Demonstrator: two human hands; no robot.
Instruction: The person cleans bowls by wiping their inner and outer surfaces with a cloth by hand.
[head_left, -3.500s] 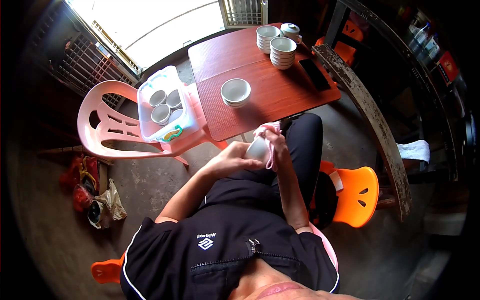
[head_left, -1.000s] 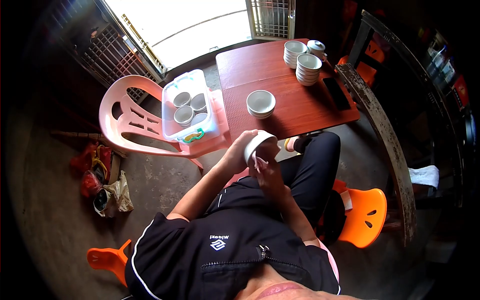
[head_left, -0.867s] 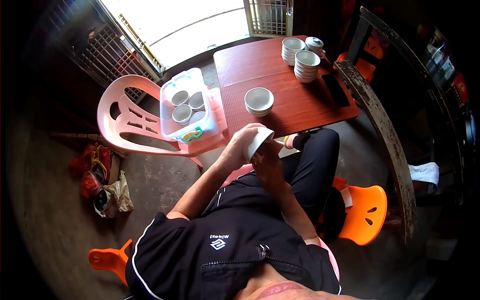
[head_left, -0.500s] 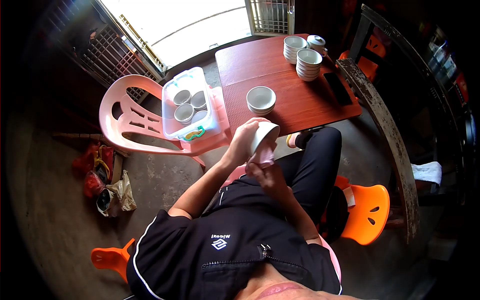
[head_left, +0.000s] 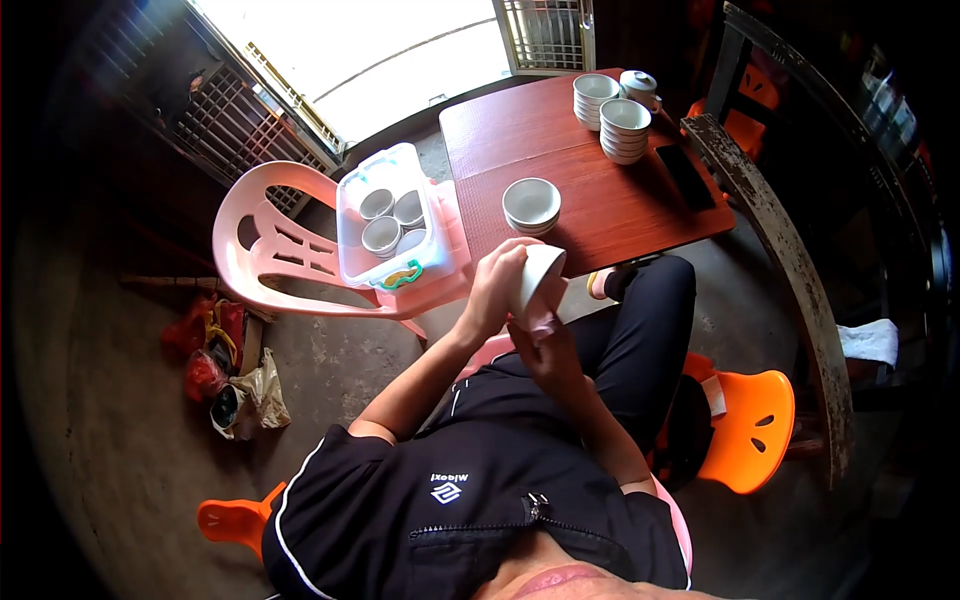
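A white bowl [head_left: 538, 268] is tilted on its side over my lap, just in front of the table's near edge. Wrapped around its outside, my left hand [head_left: 497, 287] grips it from the left. My right hand [head_left: 548, 352] is closed on a pink cloth [head_left: 546, 312] pressed against the bowl's mouth; the fingertips are partly hidden. Just beyond, a short stack of white bowls [head_left: 531, 203] stands on the red-brown table [head_left: 490, 135]. Left of it, a clear plastic bin [head_left: 352, 225] with several bowls [head_left: 381, 235] inside rests on a pink chair [head_left: 235, 235].
Two taller bowl stacks [head_left: 625, 130] and a lidded white pot [head_left: 638, 84] occupy the table's far right, near a black phone-like slab [head_left: 685, 177]. A worn wooden bench [head_left: 770, 230] borders the right. An orange stool [head_left: 750, 430] stands beside me; bags [head_left: 250, 395] lie on the left floor.
The whole view has shifted slightly, moving everything a little to the right. Both hands keep hold of the bowl and cloth, with the cloth now higher against the bowl's mouth.
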